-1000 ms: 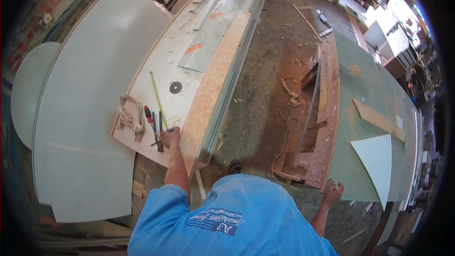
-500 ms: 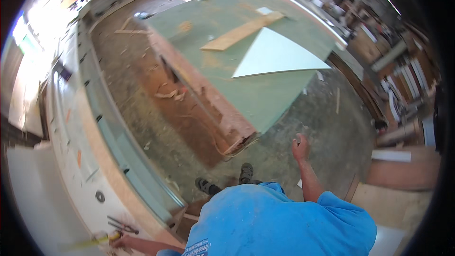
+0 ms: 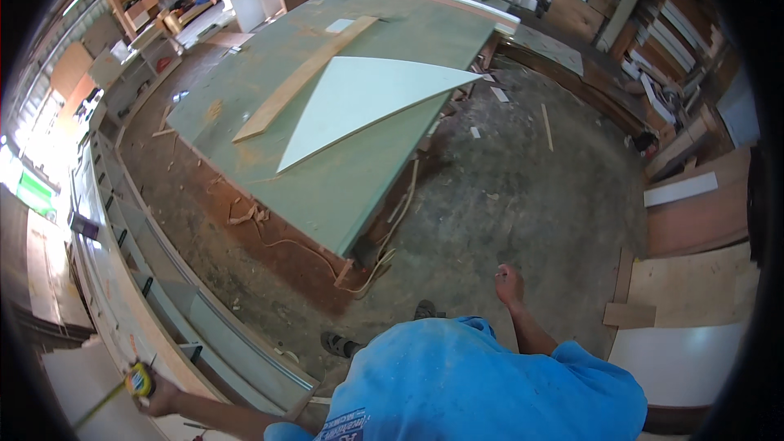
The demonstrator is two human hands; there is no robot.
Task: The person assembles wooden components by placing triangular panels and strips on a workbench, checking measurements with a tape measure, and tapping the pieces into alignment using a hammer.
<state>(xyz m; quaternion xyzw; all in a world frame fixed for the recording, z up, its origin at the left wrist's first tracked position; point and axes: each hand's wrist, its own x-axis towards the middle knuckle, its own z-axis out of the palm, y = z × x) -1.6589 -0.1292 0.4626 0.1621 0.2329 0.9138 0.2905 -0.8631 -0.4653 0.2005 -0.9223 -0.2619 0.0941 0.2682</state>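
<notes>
My left hand (image 3: 166,397) is closed around a yellow and black tape measure (image 3: 140,380). Its yellow blade (image 3: 100,407) is drawn out toward the lower left. Hand and tape are over the near end of the long, low shelf unit (image 3: 175,343) on my left. My right hand (image 3: 509,284) hangs over the concrete floor to my right, fingers curled closed. Whatever it may hold is too small to make out. In front of me, a pale triangular panel (image 3: 359,102) with one curved edge lies on the large green sheet-topped table (image 3: 327,212).
A wooden board (image 3: 302,77) lies beside the panel. Cords (image 3: 377,269) and wood scraps (image 3: 249,214) are on the dusty floor near the table's corner. Sheets and offcuts (image 3: 690,278) lean or lie at the right. A dark box-shaped object (image 3: 84,226) sits on the shelf unit.
The view has swung, so the table appears farther left. My left hand has come up and left with the tape measure, and shows more clearly. My right hand sits slightly lower in view, still closed.
</notes>
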